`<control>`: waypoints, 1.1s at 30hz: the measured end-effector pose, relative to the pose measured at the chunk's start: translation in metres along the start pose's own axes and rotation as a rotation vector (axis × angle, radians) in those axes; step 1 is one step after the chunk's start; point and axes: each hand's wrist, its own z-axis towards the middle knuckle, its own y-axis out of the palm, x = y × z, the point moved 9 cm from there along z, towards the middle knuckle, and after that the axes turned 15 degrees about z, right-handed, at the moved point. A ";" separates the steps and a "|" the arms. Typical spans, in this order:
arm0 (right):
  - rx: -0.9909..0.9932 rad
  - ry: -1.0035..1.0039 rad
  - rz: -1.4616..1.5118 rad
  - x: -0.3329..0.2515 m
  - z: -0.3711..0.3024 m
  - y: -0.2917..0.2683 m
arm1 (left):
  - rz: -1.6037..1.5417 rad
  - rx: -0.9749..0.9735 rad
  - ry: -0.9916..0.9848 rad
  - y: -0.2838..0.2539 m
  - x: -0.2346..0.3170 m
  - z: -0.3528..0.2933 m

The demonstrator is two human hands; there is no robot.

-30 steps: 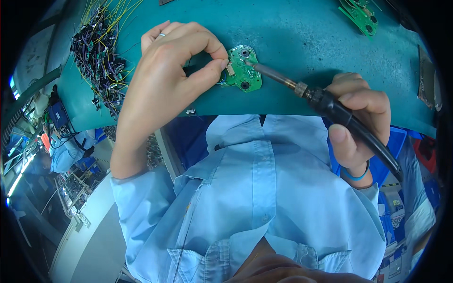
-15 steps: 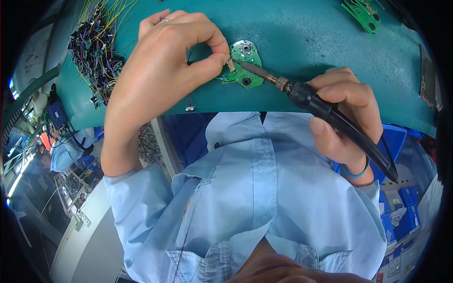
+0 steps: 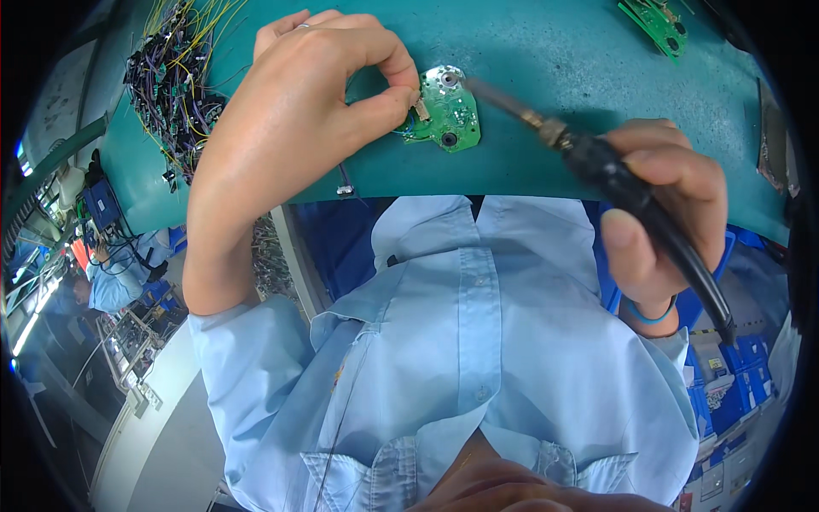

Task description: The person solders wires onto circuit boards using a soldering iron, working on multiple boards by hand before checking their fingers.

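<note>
A green circuit board (image 3: 461, 109) lies on the teal work mat (image 3: 546, 81), with two dark round parts and a small beige connector (image 3: 422, 109) at its left edge. Thumb and forefinger of my left hand (image 3: 299, 124) are pinched together right beside that connector; what is between them is hidden. A bit of blue wire shows below the fingertips. My right hand (image 3: 674, 196) grips a black soldering iron (image 3: 618, 175) like a pen. The iron's blurred metal tip is just right of the board's upper part, seemingly lifted off it.
A tangled heap of wired small boards (image 3: 175, 94) lies to the left. Near the mat's front edge is a dark lead with a small white plug (image 3: 345, 190). More green boards (image 3: 657, 26) lie far right. Blue bins (image 3: 738, 375) stand lower right; another person (image 3: 115, 282) is at far left.
My right hand has drawn the soldering iron back to the right, its tip leaving the connector. The board and my left fingertips have shifted slightly; the left pinch stays closed.
</note>
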 end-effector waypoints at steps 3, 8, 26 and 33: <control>0.062 -0.036 -0.046 0.000 0.001 -0.012 | -0.054 0.097 0.020 0.000 -0.001 -0.006; 0.158 -0.039 -0.080 -0.002 -0.010 -0.026 | 0.020 0.283 0.107 0.001 0.030 -0.026; 0.324 -0.083 -0.159 0.007 0.001 -0.043 | -0.076 0.239 0.203 0.212 0.074 -0.059; 0.316 -0.142 -0.143 0.002 -0.002 -0.042 | -0.157 0.470 -0.042 0.171 0.058 -0.010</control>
